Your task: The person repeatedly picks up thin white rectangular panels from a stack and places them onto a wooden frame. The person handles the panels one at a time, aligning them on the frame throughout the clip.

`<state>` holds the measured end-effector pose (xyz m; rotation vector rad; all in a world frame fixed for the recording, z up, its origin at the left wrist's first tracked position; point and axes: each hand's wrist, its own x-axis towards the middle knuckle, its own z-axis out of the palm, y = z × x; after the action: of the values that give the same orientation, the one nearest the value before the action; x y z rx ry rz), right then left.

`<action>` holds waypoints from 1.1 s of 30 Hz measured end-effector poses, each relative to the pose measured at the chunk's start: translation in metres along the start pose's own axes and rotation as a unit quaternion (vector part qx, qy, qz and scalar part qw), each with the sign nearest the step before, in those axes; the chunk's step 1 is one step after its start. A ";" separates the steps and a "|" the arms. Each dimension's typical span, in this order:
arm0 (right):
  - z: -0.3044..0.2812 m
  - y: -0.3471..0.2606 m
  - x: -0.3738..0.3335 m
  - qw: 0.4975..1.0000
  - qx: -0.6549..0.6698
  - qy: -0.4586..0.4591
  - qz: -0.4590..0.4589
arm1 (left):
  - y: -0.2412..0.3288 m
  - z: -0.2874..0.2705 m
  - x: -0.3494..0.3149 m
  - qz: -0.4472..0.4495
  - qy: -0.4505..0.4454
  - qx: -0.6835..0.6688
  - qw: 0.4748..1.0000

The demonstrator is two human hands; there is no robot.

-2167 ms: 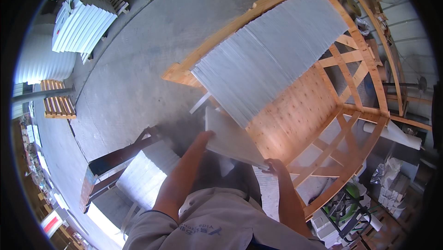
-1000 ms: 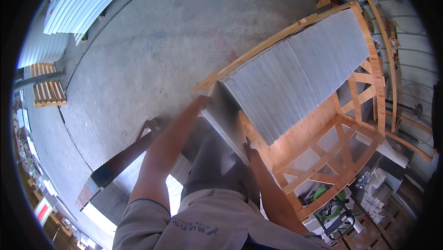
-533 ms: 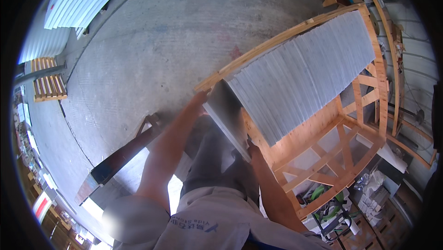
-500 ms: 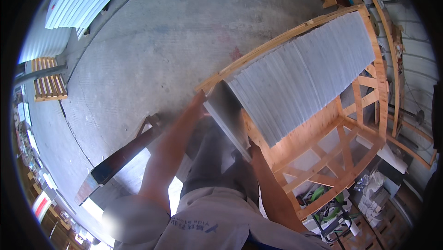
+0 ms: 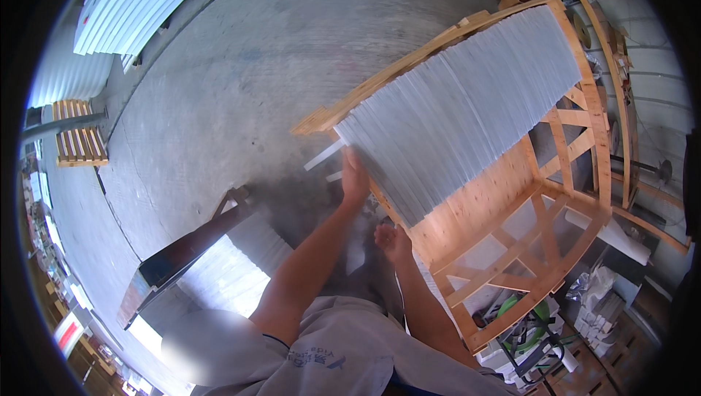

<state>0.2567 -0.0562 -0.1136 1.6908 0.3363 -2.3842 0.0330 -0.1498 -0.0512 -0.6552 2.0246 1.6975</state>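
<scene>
Note the grey slabs (image 5: 460, 111) packed on edge along the far left side of the wooden crate (image 5: 478, 210), presumably for mutual support. At the row's near end, compare the left hand (image 5: 355, 177), laid against the slabs with nearly straight fingers gripping nothing, apparently for steadying, with the right hand (image 5: 394, 242), beside the crate with loosely curled, empty fingers.
</scene>
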 end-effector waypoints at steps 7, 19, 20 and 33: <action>-0.061 0.000 -0.028 0.976 -0.206 0.075 0.005 | -0.012 0.022 -0.003 0.048 0.096 0.021 0.994; -0.179 -0.017 -0.085 0.980 -0.117 0.147 -0.063 | -0.060 0.059 0.006 0.161 0.277 0.234 0.918; -0.188 -0.014 -0.086 0.982 -0.107 0.141 -0.067 | -0.057 0.057 0.009 0.156 0.275 0.256 0.914; -0.227 0.012 -0.082 0.986 -0.039 0.135 -0.087 | -0.040 0.062 0.010 0.122 0.278 0.404 0.863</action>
<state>0.4908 0.0024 -0.1092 2.0269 0.6349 -2.2194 0.0495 -0.0957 -0.0994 -0.6291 3.0215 0.6063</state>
